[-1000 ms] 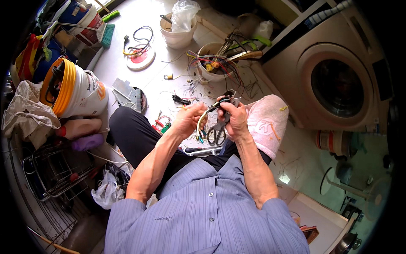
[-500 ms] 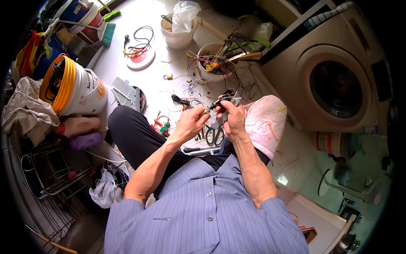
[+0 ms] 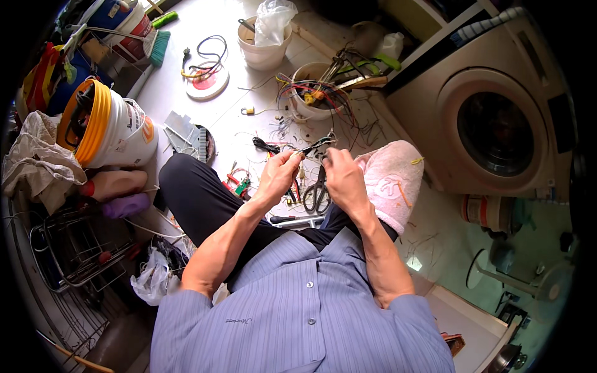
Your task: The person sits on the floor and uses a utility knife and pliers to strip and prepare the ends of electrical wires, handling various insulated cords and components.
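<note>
My left hand (image 3: 278, 175) is closed in a pinch on a thin dark cable (image 3: 318, 144), whose far end is a tangle of wires. Beside it, my right hand (image 3: 346, 180) has its fingers curled in near the cable; what they hold, if anything, is hidden. Black-handled scissors (image 3: 316, 198) lie on the floor between my legs, just below the hands. A black coiled cable (image 3: 266, 145) lies beyond my left hand. To the left of my wrist there is a small green piece (image 3: 242, 186) among red wires.
A pink towel (image 3: 390, 183) covers my right knee. Ahead stand a bucket of wires (image 3: 311, 112) and a bucket with a plastic bag (image 3: 266, 53). At left is a white bucket with a yellow rim (image 3: 130, 137); at right, a washing machine (image 3: 491, 124). Wire scraps litter the floor.
My right hand has drawn slightly down and turned, its fingers curling in. The silvery flat piece seen by its fingers before no longer shows. The left hand keeps its pinch, shifted slightly left.
</note>
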A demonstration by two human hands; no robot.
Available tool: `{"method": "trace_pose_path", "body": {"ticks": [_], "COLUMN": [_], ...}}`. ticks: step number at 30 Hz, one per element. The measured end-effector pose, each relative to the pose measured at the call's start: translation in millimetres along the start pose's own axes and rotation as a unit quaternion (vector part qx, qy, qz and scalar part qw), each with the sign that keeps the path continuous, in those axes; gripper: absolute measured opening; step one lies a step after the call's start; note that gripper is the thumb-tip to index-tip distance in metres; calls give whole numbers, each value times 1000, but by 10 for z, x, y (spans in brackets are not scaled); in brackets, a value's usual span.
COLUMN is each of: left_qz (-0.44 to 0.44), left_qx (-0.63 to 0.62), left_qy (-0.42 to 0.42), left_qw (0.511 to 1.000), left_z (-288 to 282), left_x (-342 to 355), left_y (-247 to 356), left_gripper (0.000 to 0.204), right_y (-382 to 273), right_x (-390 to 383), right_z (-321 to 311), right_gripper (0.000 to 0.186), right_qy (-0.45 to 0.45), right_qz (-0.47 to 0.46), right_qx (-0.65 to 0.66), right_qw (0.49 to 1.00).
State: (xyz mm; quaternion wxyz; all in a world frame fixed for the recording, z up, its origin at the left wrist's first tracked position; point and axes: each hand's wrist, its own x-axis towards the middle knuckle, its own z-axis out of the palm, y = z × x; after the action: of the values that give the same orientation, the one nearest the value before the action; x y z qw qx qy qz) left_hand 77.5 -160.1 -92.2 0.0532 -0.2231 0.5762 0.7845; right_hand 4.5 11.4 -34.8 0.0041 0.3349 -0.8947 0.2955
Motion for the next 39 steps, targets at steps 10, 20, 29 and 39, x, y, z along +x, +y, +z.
{"method": "trace_pose_path", "body": {"ticks": [10, 20, 29, 39], "left_qz": [53, 166, 137, -55], "left_qx": [116, 343, 322, -115], "left_qy": [43, 65, 63, -34], "left_qw": [991, 922, 935, 991], "left_z": [89, 119, -172, -10], "left_x": [-45, -75, -155, -114], "left_y": [29, -23, -34, 101], "left_gripper": [23, 20, 26, 20], "right_y": [25, 90, 903, 110], "right_x": [-12, -9, 315, 192], "right_z": [111, 259, -57, 61], "right_gripper": [6, 6, 16, 28], "right_qy": [-97, -89, -129, -107], "right_qz": [-103, -106, 5, 359], "right_qx": [-199, -259, -270, 532], "right_qw": [970, 956, 954, 760]}}
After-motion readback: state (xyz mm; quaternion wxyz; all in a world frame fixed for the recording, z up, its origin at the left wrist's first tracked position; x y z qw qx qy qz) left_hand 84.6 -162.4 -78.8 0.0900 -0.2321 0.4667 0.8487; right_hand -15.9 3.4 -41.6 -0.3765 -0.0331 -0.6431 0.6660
